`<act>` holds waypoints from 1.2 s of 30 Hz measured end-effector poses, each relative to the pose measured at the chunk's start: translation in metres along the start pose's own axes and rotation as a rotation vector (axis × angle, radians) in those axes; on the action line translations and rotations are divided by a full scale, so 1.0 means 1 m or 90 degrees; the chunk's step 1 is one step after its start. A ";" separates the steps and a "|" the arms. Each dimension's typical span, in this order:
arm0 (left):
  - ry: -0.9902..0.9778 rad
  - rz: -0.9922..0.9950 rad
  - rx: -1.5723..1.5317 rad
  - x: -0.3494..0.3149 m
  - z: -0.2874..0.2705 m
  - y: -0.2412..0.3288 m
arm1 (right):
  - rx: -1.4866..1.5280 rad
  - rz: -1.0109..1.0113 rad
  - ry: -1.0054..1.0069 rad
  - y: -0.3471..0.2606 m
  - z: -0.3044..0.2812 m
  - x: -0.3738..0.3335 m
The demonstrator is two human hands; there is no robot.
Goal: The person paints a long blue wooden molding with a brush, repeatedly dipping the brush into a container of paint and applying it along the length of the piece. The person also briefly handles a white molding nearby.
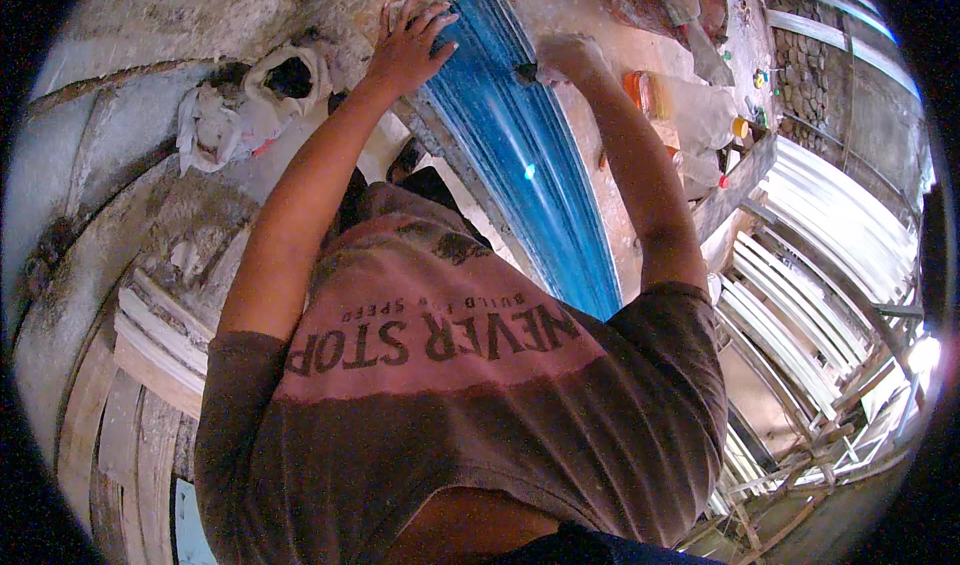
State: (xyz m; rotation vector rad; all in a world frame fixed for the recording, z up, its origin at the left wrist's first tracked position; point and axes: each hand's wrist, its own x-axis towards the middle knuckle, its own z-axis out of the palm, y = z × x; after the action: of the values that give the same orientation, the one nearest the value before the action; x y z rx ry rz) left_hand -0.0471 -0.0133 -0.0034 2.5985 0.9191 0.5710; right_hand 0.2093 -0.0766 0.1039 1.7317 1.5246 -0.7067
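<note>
A long blue panel point(520, 165) with ridges running along its length lies on the work surface, from the far middle down to my chest. Its near end disappears behind my shirt. At the panel's far left edge rests my left hand point(412, 47), fingers spread, palm down, gripping nothing. On the opposite edge, my right hand point(572, 61) is closed, with a small dark piece point(525, 72) poking out over the blue face. What kind of thing that piece is cannot be made out, since my fingers cover most of it.
Right of my right forearm stand a bottle with orange contents point(650, 95) and a cloudy plastic container with a yellow cap point(705, 115). A dusty sack point(285, 80) sits left of my left forearm. White lengths of moulding point(790, 325) are stacked at the right; boards point(160, 345) lie at the left.
</note>
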 end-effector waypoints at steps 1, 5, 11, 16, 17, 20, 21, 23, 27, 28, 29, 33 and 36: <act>-0.006 -0.007 0.009 -0.001 0.000 0.000 | 0.005 -0.001 0.019 -0.001 0.001 0.003; -0.011 -0.013 0.022 0.001 0.003 0.001 | 0.073 0.016 0.022 0.005 0.003 0.018; 0.021 -0.009 0.035 0.000 0.005 0.001 | 0.018 0.007 0.063 -0.009 -0.009 0.010; 0.032 -0.007 0.023 -0.001 0.006 -0.002 | -0.020 0.065 0.083 -0.035 -0.039 -0.006; 0.021 -0.013 0.023 -0.001 0.005 -0.002 | -0.002 0.066 0.071 -0.033 -0.039 -0.003; 0.022 -0.014 0.019 0.003 0.008 -0.001 | 0.048 0.064 0.045 -0.020 -0.041 0.014; 0.022 -0.011 0.015 0.001 0.007 0.001 | 0.071 0.060 0.034 -0.021 -0.037 0.015; 0.000 -0.024 0.017 -0.003 0.004 0.003 | 0.082 0.051 0.036 -0.021 -0.030 0.015; 0.033 -0.016 0.000 -0.003 0.008 0.000 | 0.016 0.052 0.095 -0.035 -0.048 0.006; 0.032 -0.015 0.009 -0.004 0.008 0.001 | 0.007 0.067 0.104 -0.035 -0.041 0.009; 0.031 -0.013 0.018 -0.005 0.008 0.001 | 0.017 0.086 0.093 -0.034 -0.035 0.011; 0.027 -0.017 0.028 0.000 0.005 0.001 | 0.018 0.068 0.120 -0.042 -0.059 0.004; -0.025 -0.032 0.046 0.001 0.001 -0.001 | 0.052 0.062 0.291 -0.038 -0.050 -0.006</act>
State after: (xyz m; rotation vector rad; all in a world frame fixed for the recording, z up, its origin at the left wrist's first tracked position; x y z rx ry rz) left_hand -0.0464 -0.0119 -0.0040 2.6313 1.0078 0.4807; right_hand 0.1680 -0.0385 0.1324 2.1158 1.7099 -0.3379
